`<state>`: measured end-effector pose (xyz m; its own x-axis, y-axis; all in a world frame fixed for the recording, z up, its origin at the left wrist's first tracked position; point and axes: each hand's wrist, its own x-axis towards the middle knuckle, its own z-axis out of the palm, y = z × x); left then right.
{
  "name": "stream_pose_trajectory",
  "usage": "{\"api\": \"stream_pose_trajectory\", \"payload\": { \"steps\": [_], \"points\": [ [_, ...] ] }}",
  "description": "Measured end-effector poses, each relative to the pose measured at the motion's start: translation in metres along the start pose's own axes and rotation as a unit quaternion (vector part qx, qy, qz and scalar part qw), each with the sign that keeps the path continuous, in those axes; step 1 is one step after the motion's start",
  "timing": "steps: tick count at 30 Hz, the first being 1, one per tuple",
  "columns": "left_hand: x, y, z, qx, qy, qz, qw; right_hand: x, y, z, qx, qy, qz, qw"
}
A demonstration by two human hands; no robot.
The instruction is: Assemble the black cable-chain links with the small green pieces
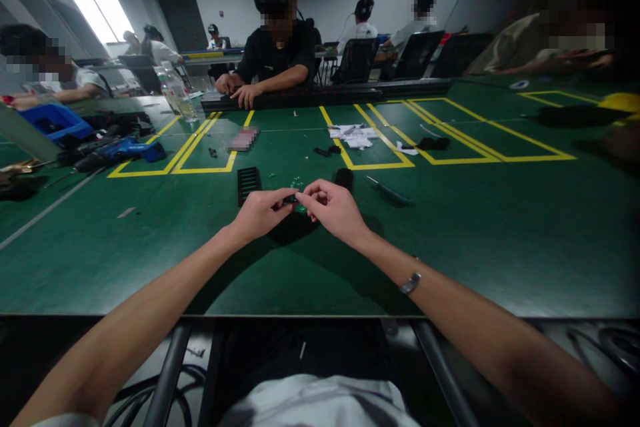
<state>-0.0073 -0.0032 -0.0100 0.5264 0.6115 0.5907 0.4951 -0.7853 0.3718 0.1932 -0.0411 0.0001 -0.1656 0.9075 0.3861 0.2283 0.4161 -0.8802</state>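
Note:
My left hand (260, 212) and my right hand (334, 208) meet over the green table (500, 227), both pinched on one small dark part (291, 199) held between their fingertips. A bit of green shows under the fingers. Just beyond the hands lie a black ribbed strip (248, 183), a second black ribbed piece (344, 178) and a few tiny green bits (296, 181). A dark screwdriver-like tool (387, 191) lies to the right of my right hand. My right wrist wears a metal watch (411, 283).
Yellow lines (450, 160) mark boxes on the table. A blue power drill (125, 149) and a blue bin (55, 120) lie at the left, white papers (356, 135) in the middle. A person in black (275, 60) works opposite; others sit around.

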Motion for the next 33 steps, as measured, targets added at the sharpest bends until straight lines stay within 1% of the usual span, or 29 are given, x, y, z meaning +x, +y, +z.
{"api": "stream_pose_trajectory", "payload": {
  "steps": [5, 13, 33],
  "points": [
    [-0.0001, -0.0014, 0.0005, 0.003, 0.003, 0.006, 1.0, -0.0001, -0.0015, -0.0002, 0.001, -0.002, 0.004, 1.0],
    [0.0001, -0.0005, -0.0003, 0.002, -0.001, -0.001, 1.0, 0.0, 0.0007, -0.0001, 0.004, -0.003, -0.001, 1.0],
    [0.0, 0.001, -0.0011, -0.013, 0.01, -0.005, 1.0, 0.0003, 0.0001, -0.0008, 0.015, -0.007, -0.004, 1.0]
  ]
}}
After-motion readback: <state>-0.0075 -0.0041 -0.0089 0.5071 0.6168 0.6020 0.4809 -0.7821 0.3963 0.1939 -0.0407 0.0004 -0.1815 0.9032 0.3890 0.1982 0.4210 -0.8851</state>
